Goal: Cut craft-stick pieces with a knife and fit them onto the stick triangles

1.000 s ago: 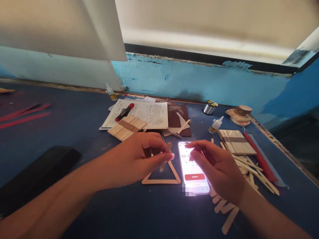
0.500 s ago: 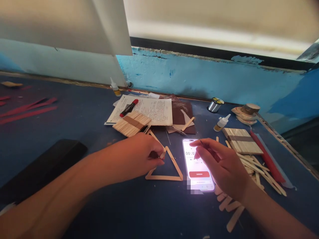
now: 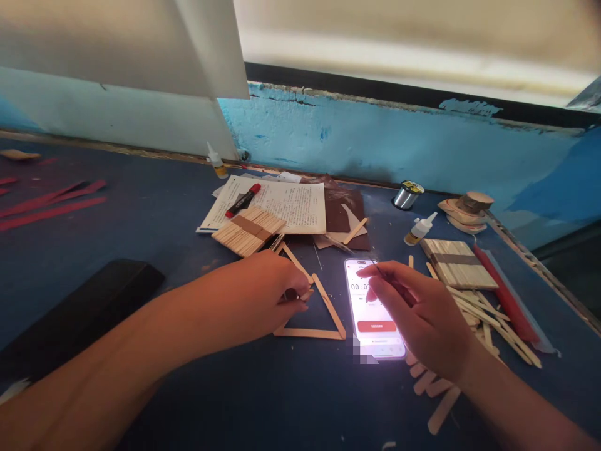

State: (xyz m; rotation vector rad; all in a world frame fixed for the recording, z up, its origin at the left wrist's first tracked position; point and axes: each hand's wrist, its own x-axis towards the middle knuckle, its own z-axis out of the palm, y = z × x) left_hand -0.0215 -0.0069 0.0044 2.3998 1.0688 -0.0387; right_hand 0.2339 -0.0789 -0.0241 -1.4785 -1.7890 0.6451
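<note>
My left hand [image 3: 277, 285] is closed, thumb and fingers pinched together over a triangle of wooden craft sticks [image 3: 310, 334] on the dark blue table. Whatever sits in that pinch is hidden by the fingers. Over the lit phone [image 3: 376, 341], which displays a timer and a red button, hovers my right hand [image 3: 417, 307]. Its fingers are curled round a thin dark rod [image 3: 377, 265], mostly hidden; thumb and index tips are slightly apart. Just behind the left hand lies a banded bundle of craft sticks [image 3: 248, 232].
Printed sheets [image 3: 295, 210] with a red-capped marker [image 3: 243, 200] lie at the back. On the right are a glue bottle [image 3: 421, 229], a wire spool [image 3: 408, 195], another stick bundle [image 3: 459, 263] and loose sticks [image 3: 488, 313]. A black case [image 3: 94, 307] sits left, below red strips [image 3: 56, 210].
The view has shifted very slightly. Both hands keep nearly the same place and pose; the left fingers have moved only a little at the pinch.
</note>
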